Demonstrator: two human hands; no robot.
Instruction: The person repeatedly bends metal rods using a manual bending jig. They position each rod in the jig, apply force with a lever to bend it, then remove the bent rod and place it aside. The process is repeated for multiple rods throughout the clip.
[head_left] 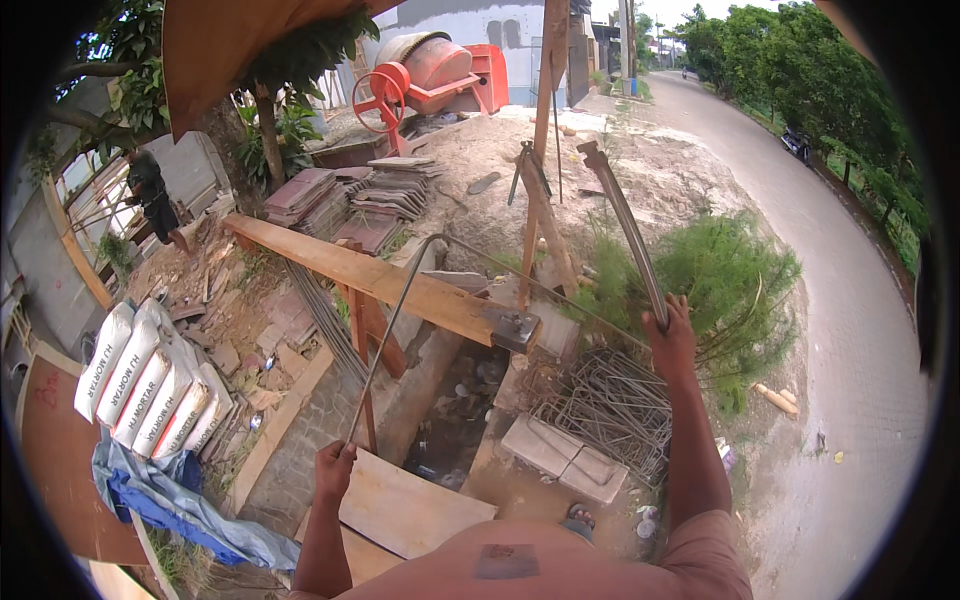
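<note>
Rebar rod [395,310] at frame centre: left hand [334,470] grips its lower end; right hand [672,340] clasps the bending lever [625,220].

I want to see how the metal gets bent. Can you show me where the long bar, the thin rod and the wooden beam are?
long bar [628,225], head view, middle of its shaft
thin rod [390,335], head view, straight part above the left hand
wooden beam [380,278], head view, top face

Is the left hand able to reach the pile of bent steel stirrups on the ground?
Probably not: the left hand grips the thin rebar, and the stirrups lie beyond the trench.
</note>
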